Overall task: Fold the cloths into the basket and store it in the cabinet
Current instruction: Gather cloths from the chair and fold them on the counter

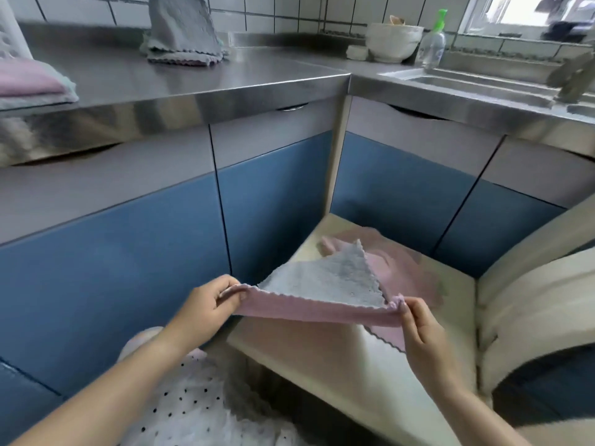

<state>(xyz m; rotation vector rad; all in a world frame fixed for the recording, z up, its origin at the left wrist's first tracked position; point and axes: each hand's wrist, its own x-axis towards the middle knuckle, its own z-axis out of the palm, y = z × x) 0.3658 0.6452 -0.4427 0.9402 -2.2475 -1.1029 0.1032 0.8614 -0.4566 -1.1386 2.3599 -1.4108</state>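
pink-and-grey scalloped microfibre cloth (322,294) is held stretched in the air, low in front of the blue cabinet doors (135,252), over the near-left corner of a pale wooden stool seat (354,365). grey face up, one corner already turned over into a triangle, pink underside showing along the near edge. left hand (212,300) pinches the left corner, right hand (418,329) pinches the right corner; both grips are fingertip pinches, cloth taut between them.

a second pink cloth (405,262) lies loose on the stool seat just behind it.

step, as i read it: mid-fold on this cloth. next move probably calls for bringing the two pinched corners together or laying it flat on the seat to square up the fold.

far left on the steel counter (193,82): folded pink cloth stack (32,82) next to a white perforated wall, possibly the basket, only partly in view. grey cloth (183,30) hangs down onto the counter further right. white bowl (392,40) and clear pump bottle (433,43) at the far right near the sink (483,85).

room: counter lip overhangs above the hands, stool edge right under the cloth, free air between the hands and the cabinet doors.
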